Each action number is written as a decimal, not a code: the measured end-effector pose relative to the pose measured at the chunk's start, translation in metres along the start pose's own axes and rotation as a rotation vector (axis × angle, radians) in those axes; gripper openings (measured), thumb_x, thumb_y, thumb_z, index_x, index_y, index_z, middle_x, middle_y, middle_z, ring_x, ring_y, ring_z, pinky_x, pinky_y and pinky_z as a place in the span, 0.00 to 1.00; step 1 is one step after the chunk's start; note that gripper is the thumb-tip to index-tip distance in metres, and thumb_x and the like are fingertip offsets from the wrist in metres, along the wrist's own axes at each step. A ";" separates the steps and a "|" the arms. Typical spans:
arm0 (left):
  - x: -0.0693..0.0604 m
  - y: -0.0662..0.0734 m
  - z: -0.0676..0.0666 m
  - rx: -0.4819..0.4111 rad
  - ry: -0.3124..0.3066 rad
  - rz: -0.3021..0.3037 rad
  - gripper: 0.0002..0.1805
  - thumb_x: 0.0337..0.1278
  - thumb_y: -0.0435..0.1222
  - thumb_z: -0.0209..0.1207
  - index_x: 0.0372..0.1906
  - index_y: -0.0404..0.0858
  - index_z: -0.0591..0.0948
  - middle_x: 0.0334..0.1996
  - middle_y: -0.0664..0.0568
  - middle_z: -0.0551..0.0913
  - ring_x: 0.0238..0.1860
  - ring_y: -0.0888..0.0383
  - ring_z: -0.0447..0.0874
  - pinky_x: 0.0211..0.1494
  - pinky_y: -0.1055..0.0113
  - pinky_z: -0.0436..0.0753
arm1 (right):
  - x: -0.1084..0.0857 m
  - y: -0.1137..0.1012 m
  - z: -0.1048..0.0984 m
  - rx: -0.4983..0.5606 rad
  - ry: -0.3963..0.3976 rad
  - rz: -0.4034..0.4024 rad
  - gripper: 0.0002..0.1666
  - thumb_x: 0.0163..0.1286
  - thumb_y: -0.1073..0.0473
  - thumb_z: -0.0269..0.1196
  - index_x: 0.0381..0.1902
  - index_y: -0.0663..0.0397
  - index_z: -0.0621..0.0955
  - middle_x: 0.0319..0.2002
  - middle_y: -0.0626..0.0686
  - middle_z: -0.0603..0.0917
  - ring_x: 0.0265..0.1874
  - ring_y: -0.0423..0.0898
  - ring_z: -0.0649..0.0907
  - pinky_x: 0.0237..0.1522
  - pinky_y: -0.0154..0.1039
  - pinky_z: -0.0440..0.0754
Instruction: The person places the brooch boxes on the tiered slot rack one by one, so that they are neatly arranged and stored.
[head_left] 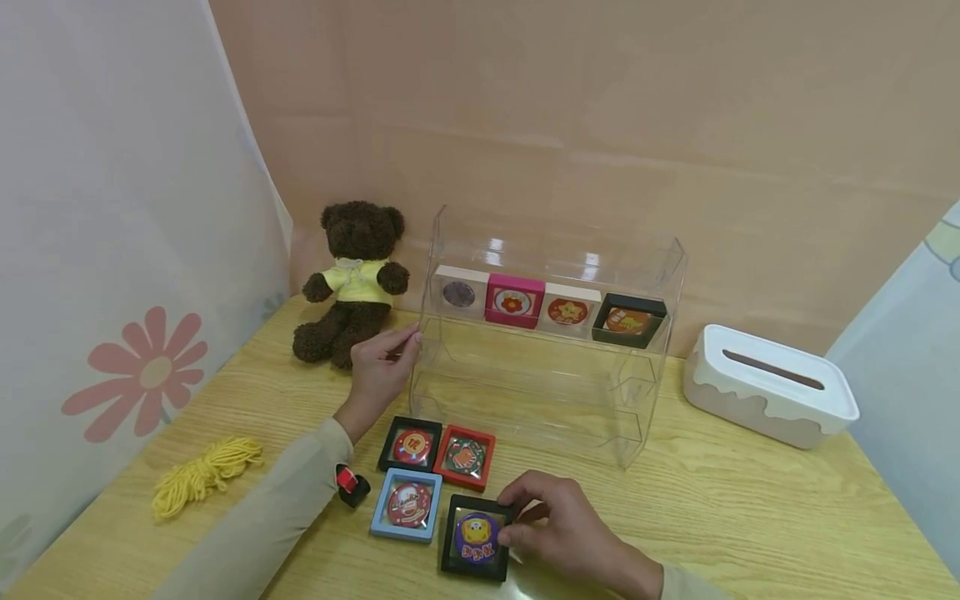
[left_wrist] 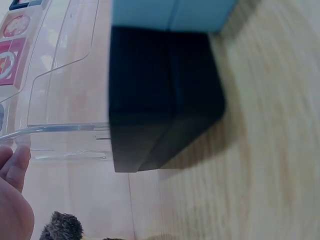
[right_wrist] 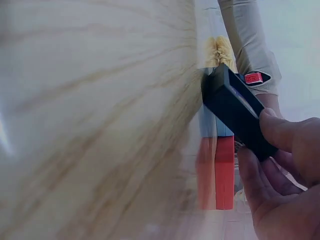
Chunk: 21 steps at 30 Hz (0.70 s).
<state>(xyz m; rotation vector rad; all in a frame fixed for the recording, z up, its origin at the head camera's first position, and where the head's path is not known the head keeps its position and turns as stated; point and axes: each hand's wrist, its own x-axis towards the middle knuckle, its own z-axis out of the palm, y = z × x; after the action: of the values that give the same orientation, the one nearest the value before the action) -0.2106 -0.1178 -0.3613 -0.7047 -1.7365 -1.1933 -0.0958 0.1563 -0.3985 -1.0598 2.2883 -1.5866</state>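
Note:
My right hand (head_left: 566, 529) pinches the right edge of a black square display frame (head_left: 477, 537) holding a purple badge with a yellow figure. In the right wrist view this black frame (right_wrist: 235, 110) is tilted, thumb on one face and fingers on the other. My left hand (head_left: 378, 375) pinches the left side edge of a clear acrylic tiered rack (head_left: 525, 367). On the rack's upper tier stand a white frame (head_left: 459, 292), a pink frame (head_left: 514, 301), another white frame (head_left: 572, 307) and a black frame (head_left: 628, 320), each with a round piece inside.
Before the rack lie a black frame (head_left: 411, 446), a red frame (head_left: 465, 456) and a light blue frame (head_left: 407, 505). A brown teddy bear (head_left: 360, 283) sits left of it. Yellow yarn (head_left: 206, 477) lies at the left; a white tissue box (head_left: 772, 383) stands at the right.

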 end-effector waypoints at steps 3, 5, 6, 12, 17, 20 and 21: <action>-0.004 -0.010 0.002 0.004 0.011 0.003 0.10 0.44 0.13 0.60 0.36 0.18 0.82 0.23 0.37 0.83 0.18 0.50 0.81 0.23 0.79 0.77 | -0.001 0.000 0.000 0.058 0.017 -0.015 0.11 0.58 0.61 0.70 0.38 0.57 0.81 0.37 0.53 0.82 0.34 0.45 0.83 0.33 0.40 0.84; -0.007 -0.018 0.003 0.005 0.019 -0.001 0.10 0.45 0.14 0.60 0.37 0.19 0.83 0.23 0.39 0.83 0.19 0.52 0.81 0.24 0.80 0.77 | -0.002 0.001 0.000 0.088 0.025 -0.028 0.10 0.58 0.61 0.70 0.36 0.58 0.81 0.36 0.55 0.82 0.34 0.45 0.83 0.32 0.41 0.85; -0.009 -0.021 0.003 0.006 0.022 -0.005 0.10 0.46 0.15 0.61 0.37 0.20 0.83 0.24 0.39 0.84 0.19 0.52 0.82 0.24 0.80 0.77 | -0.002 0.001 0.000 0.106 0.025 -0.033 0.10 0.58 0.62 0.70 0.36 0.59 0.81 0.36 0.56 0.82 0.35 0.45 0.83 0.32 0.41 0.85; -0.015 -0.031 0.002 -0.004 0.035 -0.024 0.10 0.48 0.18 0.62 0.38 0.23 0.84 0.26 0.40 0.84 0.21 0.53 0.82 0.26 0.81 0.77 | -0.003 0.006 0.001 0.216 0.001 -0.085 0.08 0.59 0.66 0.67 0.36 0.64 0.80 0.38 0.61 0.80 0.38 0.45 0.82 0.32 0.45 0.85; -0.011 -0.025 0.004 -0.016 0.032 -0.021 0.09 0.46 0.15 0.61 0.37 0.20 0.83 0.24 0.37 0.83 0.20 0.50 0.82 0.27 0.82 0.77 | -0.005 0.011 -0.003 0.313 -0.025 -0.121 0.06 0.61 0.72 0.64 0.36 0.69 0.80 0.39 0.64 0.80 0.40 0.47 0.82 0.32 0.49 0.84; -0.005 -0.013 0.004 -0.018 0.033 -0.015 0.09 0.44 0.13 0.60 0.35 0.17 0.82 0.23 0.35 0.82 0.19 0.47 0.81 0.27 0.82 0.77 | -0.005 0.012 -0.007 0.392 -0.048 -0.136 0.05 0.62 0.76 0.61 0.37 0.73 0.79 0.39 0.68 0.78 0.41 0.49 0.81 0.34 0.52 0.83; -0.004 -0.009 0.004 -0.017 0.033 -0.015 0.09 0.44 0.13 0.60 0.35 0.17 0.82 0.23 0.35 0.82 0.19 0.47 0.81 0.27 0.82 0.77 | -0.006 0.012 -0.009 0.414 -0.053 -0.140 0.05 0.62 0.77 0.61 0.37 0.74 0.79 0.39 0.68 0.78 0.42 0.49 0.81 0.34 0.52 0.83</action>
<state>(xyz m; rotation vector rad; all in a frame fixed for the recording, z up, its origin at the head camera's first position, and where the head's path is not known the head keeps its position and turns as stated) -0.2175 -0.1173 -0.3691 -0.6795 -1.7091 -1.2247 -0.1014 0.1687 -0.4069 -1.1483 1.7712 -1.9448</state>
